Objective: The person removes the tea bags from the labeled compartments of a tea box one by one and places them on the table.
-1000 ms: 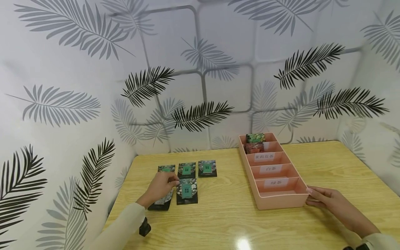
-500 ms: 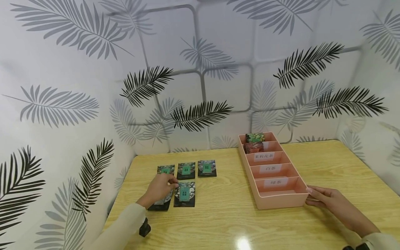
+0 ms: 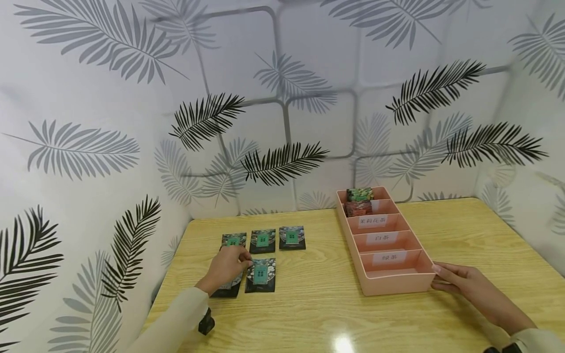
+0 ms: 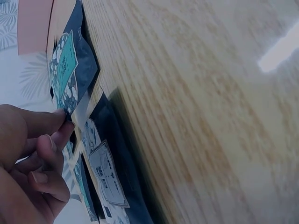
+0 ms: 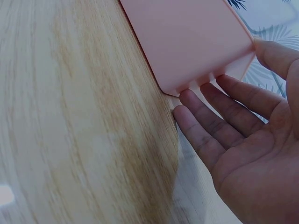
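Observation:
My left hand (image 3: 226,267) pinches the upper left corner of a dark tea bag packet (image 3: 260,275) with a green label; the left wrist view shows thumb and finger on the corner of this packet (image 4: 84,60). Beside it, partly under my hand, lies another dark packet with a greyish label (image 4: 107,172). My right hand (image 3: 472,289) touches the near right corner of a pink divided box (image 3: 397,284). In the right wrist view its fairly straight fingertips (image 5: 187,95) rest against the wall of the box (image 5: 187,42), the thumb at the rim.
Behind the pinched packet lie three more dark packets, the left (image 3: 234,239), middle (image 3: 263,240) and right one (image 3: 292,238). Green packets (image 3: 360,194) and red packets (image 3: 358,209) sit in the box's far compartments; the nearer compartments carry labels. A patterned wall stands behind the wooden table (image 3: 309,314).
The pinched packet has shifted slightly left and toward me, with little change in the last half second. My right hand and the box stay in place.

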